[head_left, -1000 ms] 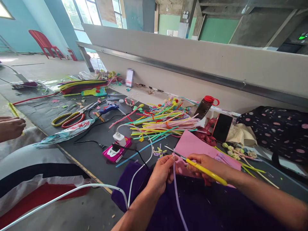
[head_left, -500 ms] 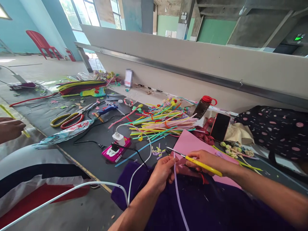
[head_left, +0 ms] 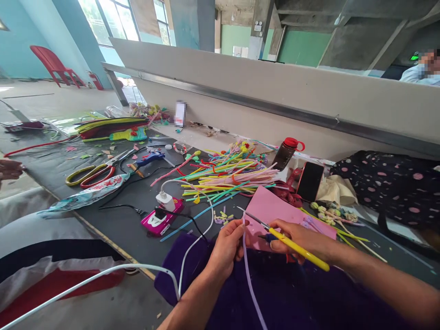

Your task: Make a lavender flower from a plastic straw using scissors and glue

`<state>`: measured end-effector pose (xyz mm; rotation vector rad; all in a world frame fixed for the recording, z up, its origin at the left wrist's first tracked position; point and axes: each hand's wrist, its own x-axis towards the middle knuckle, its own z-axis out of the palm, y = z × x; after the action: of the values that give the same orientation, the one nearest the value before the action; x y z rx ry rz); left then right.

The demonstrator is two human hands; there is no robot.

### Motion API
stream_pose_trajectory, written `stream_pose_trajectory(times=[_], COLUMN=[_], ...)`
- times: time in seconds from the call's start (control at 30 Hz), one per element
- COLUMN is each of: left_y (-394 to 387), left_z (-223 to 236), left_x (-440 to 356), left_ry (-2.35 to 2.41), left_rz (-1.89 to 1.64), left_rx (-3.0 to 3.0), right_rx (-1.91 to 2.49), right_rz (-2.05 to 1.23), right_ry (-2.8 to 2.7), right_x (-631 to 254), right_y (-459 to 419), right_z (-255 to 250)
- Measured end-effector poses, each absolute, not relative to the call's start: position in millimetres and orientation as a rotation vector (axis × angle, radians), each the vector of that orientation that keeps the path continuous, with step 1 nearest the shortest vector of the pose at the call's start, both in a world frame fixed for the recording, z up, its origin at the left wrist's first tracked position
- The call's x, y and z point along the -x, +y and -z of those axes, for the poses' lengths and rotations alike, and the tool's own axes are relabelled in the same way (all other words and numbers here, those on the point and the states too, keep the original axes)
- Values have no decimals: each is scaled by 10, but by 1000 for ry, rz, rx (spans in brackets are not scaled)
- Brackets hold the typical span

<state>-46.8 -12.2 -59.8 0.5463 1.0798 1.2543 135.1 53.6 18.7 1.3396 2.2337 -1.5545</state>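
Lavender, thin and strip-like, a pipe cleaner (head_left: 248,279) hangs down from the pinched fingers of my left hand (head_left: 228,245). My right hand (head_left: 292,238), just to the right, is closed around yellow-handled scissors (head_left: 298,250), seen nearly edge-on. Their pointed metal blade reaches left, close to the upper end of the pipe cleaner. Beneath the right fingers a dark-tipped blue tool (head_left: 268,237) shows in part; its rest is hidden. Both hands are over dark purple cloth (head_left: 275,293) and the near edge of a pink sheet (head_left: 266,206).
Small cut pieces (head_left: 223,216) lie beyond my left hand, with bundled pipe cleaners (head_left: 230,176) behind. Left are a magenta power strip (head_left: 161,220) with cables, large scissors (head_left: 98,172) and a blue glue gun (head_left: 149,159). A bottle (head_left: 285,153), phone (head_left: 310,181) and bag (head_left: 395,188) stand right.
My right hand and the scissors have turned slightly, the yellow handle now lower right. My left hand still pinches the pipe cleaner. A co-worker's hand at far left has drawn back; a person appears upper right.
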Motion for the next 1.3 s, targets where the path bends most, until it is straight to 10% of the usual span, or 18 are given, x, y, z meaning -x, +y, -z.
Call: stream_pose_trajectory(times=[1.3], left_y=[-87], left_z=[709], left_x=[482], left_ry=[1083], left_rz=[-1157], left_rx=[-600], right_rx=[-1129], right_rz=[1309], right_ry=[2523], right_x=[-1151], right_y=[682], right_z=[-69])
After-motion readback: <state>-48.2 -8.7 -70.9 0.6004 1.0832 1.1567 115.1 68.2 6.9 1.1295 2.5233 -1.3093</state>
